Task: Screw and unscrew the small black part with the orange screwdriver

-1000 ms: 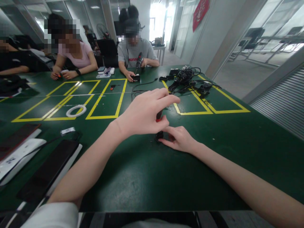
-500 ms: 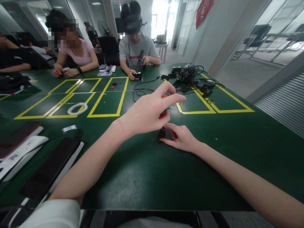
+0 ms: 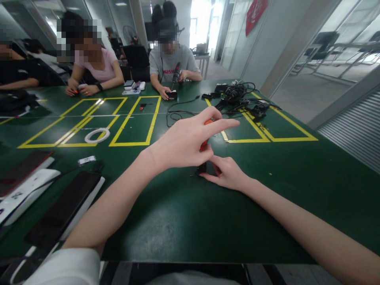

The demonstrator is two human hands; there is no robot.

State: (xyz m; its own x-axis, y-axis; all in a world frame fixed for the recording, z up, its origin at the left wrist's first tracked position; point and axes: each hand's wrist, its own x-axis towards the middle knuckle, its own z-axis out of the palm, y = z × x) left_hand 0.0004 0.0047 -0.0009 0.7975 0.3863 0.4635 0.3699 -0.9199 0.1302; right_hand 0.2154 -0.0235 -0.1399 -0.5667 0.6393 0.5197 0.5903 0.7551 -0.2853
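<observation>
A: What could slip?
B: The left hand (image 3: 190, 138) curls round an orange-red rounded handle (image 3: 204, 145); beneath it, the right hand (image 3: 227, 173) pinches a small black piece (image 3: 202, 168) on the glossy green tabletop (image 3: 166, 215); that narrow hold might let the piece twist if pressure comes off-centre.

Nearer than the red tool (image 3: 204, 145), open bench (image 3: 208, 225) is stretching between the left forearm (image 3: 124, 196) and the right forearm (image 3: 297, 221), giving a hand a lane in from the near edge, and a broader bare stretch is lying right of the tool, past the right hand (image 3: 227, 174). Left of it, the left hand (image 3: 185, 140) and forearm are blocking the way, with a black slab (image 3: 63, 206) crowding farther left. Beyond it, a loose cable (image 3: 197, 97) and, rightward, a cable tangle (image 3: 236, 93) are obstructing low passage.
</observation>
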